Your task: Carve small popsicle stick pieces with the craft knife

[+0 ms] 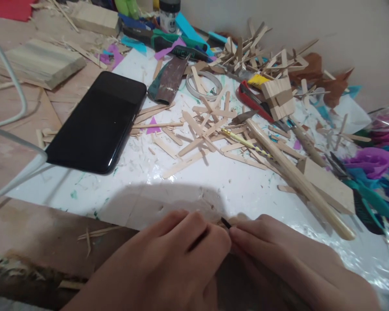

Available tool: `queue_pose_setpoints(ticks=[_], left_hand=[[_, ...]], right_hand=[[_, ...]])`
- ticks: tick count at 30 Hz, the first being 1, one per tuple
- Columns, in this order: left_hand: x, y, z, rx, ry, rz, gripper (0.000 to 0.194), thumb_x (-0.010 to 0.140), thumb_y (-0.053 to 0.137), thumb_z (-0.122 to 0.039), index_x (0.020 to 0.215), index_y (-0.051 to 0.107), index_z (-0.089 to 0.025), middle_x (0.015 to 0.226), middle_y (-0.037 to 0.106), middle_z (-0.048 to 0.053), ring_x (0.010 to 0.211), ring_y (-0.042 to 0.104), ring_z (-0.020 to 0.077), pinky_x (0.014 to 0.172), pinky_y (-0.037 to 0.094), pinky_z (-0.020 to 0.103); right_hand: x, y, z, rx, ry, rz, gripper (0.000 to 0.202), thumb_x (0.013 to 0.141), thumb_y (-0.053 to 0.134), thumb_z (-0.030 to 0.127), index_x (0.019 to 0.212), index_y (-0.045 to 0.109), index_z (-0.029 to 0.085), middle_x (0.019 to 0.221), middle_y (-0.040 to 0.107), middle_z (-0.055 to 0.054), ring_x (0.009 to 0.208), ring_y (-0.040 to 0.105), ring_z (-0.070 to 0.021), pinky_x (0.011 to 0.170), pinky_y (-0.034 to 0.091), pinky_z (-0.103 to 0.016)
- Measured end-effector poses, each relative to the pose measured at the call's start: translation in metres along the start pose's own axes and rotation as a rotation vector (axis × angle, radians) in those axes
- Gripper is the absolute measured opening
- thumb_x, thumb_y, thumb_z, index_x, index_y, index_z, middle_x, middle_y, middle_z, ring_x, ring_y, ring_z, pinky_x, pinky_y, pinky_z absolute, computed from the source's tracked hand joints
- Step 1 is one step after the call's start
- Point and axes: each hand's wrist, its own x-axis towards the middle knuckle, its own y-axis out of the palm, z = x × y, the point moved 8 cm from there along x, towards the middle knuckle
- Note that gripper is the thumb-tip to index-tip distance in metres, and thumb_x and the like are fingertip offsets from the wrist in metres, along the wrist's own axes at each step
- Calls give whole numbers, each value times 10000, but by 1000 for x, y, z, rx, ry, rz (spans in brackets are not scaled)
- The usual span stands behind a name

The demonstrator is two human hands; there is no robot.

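Note:
My left hand (184, 246) is closed, its fingers curled at the near edge of the white sheet (142, 185). Whatever it grips is hidden beneath the knuckles. My right hand (278, 248) sits against it, with thumb and fingers pinched together around a thin dark piece (226, 223). Only the short tip of that piece shows, in the gap between both hands, and its kind is unclear. A bit of pale wood seems to lie just behind the tip. Beyond the hands, several wooden craft sticks (194, 125) are scattered over the sheet.
A black phone (99, 125) lies to the left beside a white cable (16, 196). On the right are a long wooden handle (304, 181), a wood block (327, 183) and green-handled scissors (369, 201). A tape roll (203, 93) and more sticks crowd the back.

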Motion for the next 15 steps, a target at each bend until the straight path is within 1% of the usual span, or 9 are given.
queue_pose_setpoints(ticks=[1,2,4,5,7,9,11,15], left_hand=[[0,-1,0,5,13,19,361,1059,501,3,882,739,-202,973,760,2,834,643,182,775,580,349],[0,-1,0,4,34,47,330,1059,527,-14,905,753,-200,985,765,5,855,653,186,786,588,346],[0,-1,0,0,87,99,242,1063,588,-73,981,778,-199,1028,774,19,931,680,196,840,613,330],[1,-1,-1,0,119,124,197,1064,616,-110,1028,787,-201,1058,776,30,983,691,205,882,626,324],[5,-1,-1,16,169,154,160,1059,650,-162,1112,794,-207,1115,772,54,1080,701,227,965,643,332],[11,-3,-1,28,186,146,172,1058,656,-182,1161,790,-209,1152,765,65,1140,700,239,1016,647,342],[14,-3,0,31,186,130,180,1063,648,-187,1178,785,-210,1164,760,66,1163,701,241,1036,648,343],[12,0,2,32,176,96,171,1080,625,-176,1155,776,-208,1118,758,50,1115,712,221,1000,649,311]], right_hand=[[0,2,1,16,-37,18,259,1101,555,158,1305,674,262,1025,858,-17,780,827,-161,613,640,-198],[1,1,2,28,-62,8,268,1081,560,132,1295,672,249,1025,854,-27,787,825,-168,612,638,-205],[3,-3,1,38,-60,-56,271,1052,585,123,1258,696,261,970,841,-18,744,812,-176,582,630,-223],[4,-5,0,33,-38,-85,268,1049,599,142,1249,719,274,949,836,-17,726,809,-188,566,631,-241],[6,-8,-1,16,18,-119,234,1051,640,229,1231,772,303,917,828,-23,704,805,-215,526,626,-270],[7,-10,2,-3,48,-141,198,1052,675,335,1196,810,316,914,826,-43,734,815,-244,514,631,-289],[7,-12,7,-14,51,-166,195,1045,701,409,1156,832,316,905,821,-53,754,820,-254,518,639,-289],[7,-12,9,-18,66,-204,217,1028,730,483,1092,857,320,861,811,-56,758,827,-259,522,654,-281]])
